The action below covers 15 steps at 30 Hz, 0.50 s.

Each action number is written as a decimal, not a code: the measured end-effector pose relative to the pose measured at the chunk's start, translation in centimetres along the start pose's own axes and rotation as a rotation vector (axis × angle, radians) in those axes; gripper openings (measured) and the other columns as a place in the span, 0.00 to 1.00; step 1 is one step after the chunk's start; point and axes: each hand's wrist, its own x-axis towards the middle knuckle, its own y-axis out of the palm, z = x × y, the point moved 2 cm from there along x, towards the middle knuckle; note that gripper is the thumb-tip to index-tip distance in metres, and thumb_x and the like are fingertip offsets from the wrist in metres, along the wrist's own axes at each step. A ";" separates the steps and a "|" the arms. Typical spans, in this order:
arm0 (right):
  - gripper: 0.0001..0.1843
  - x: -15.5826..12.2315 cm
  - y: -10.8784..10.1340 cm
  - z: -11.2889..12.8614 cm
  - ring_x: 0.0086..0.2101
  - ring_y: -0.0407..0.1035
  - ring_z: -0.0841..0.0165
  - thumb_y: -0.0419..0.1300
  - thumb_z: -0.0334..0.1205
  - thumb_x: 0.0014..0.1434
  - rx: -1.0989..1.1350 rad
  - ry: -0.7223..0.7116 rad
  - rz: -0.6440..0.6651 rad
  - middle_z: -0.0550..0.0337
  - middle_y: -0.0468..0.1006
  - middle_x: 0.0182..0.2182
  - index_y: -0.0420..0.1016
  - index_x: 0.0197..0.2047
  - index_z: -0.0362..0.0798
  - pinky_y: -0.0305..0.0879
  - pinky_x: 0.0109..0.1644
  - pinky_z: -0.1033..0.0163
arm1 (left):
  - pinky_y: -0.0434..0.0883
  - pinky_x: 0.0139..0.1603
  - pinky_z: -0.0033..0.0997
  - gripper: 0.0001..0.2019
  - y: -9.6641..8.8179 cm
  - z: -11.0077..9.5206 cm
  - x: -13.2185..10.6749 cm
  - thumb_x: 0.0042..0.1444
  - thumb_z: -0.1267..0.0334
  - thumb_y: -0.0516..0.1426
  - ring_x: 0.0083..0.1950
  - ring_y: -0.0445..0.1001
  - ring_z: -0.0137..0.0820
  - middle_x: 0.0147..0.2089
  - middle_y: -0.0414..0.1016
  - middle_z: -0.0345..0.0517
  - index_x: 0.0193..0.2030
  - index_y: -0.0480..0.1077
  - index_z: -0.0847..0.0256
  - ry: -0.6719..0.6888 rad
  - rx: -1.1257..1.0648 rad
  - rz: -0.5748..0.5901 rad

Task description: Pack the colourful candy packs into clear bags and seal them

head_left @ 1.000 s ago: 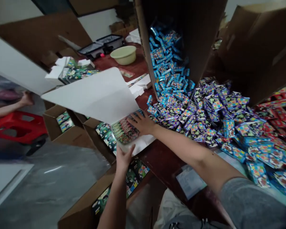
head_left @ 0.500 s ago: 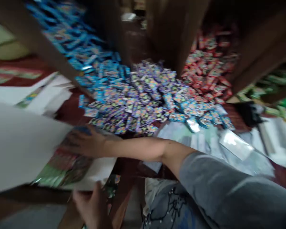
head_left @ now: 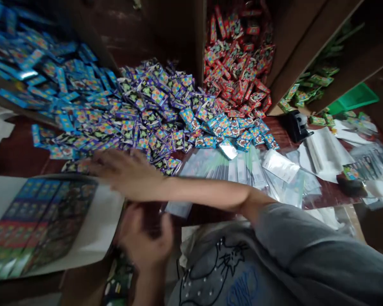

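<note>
My right hand [head_left: 130,174] stretches leftward across the table, fingers extended and blurred, at the front edge of a heap of small purple packets [head_left: 156,93]. It holds nothing that I can see. Below it my left hand [head_left: 147,238] is raised off the table edge, thumb and fingers apart, smeared by motion. To the left of both hands lies a flat pack with rows of blue, red and green packets [head_left: 28,212] under shiny clear film. This pack rests on a white sheet [head_left: 92,225], apart from my hands.
Dark dividers separate blue packets [head_left: 76,76], red packets [head_left: 239,63] and green packets [head_left: 322,80]. Clear plastic sleeves [head_left: 239,170] lie right of my forearm. Beyond them are a black tape dispenser [head_left: 296,125], white papers [head_left: 325,148] and a green tray [head_left: 354,100].
My right hand has come off the film-covered pack and moved right to the purple heap. My left hand has risen and shifted right. The view has turned right.
</note>
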 end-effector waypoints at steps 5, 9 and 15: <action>0.33 -14.1 3.8 -9.5 0.74 0.61 0.50 0.58 0.41 0.75 0.715 0.419 -0.273 0.35 0.67 0.74 0.62 0.78 0.41 0.59 0.80 0.37 | 0.82 0.60 0.56 0.34 6.5 -3.7 2.9 0.73 0.50 0.58 0.65 0.82 0.61 0.66 0.79 0.74 0.78 0.63 0.69 0.032 0.180 0.093; 0.20 -22.2 3.8 -11.0 0.63 0.74 0.55 0.57 0.46 0.78 0.961 0.311 -0.306 0.44 0.79 0.61 0.72 0.69 0.50 0.72 0.71 0.39 | 0.83 0.47 0.37 0.25 3.3 -4.7 3.2 0.76 0.60 0.51 0.46 0.89 0.44 0.53 0.88 0.60 0.75 0.71 0.65 -0.034 0.164 0.035; 0.30 -22.1 2.2 -10.6 0.65 0.71 0.56 0.63 0.54 0.76 1.009 0.212 -0.414 0.40 0.77 0.63 0.69 0.70 0.42 0.71 0.71 0.47 | 0.82 0.58 0.37 0.20 -0.3 -8.1 4.6 0.71 0.51 0.58 0.50 0.88 0.40 0.55 0.89 0.45 0.62 0.82 0.55 -0.141 -0.216 0.166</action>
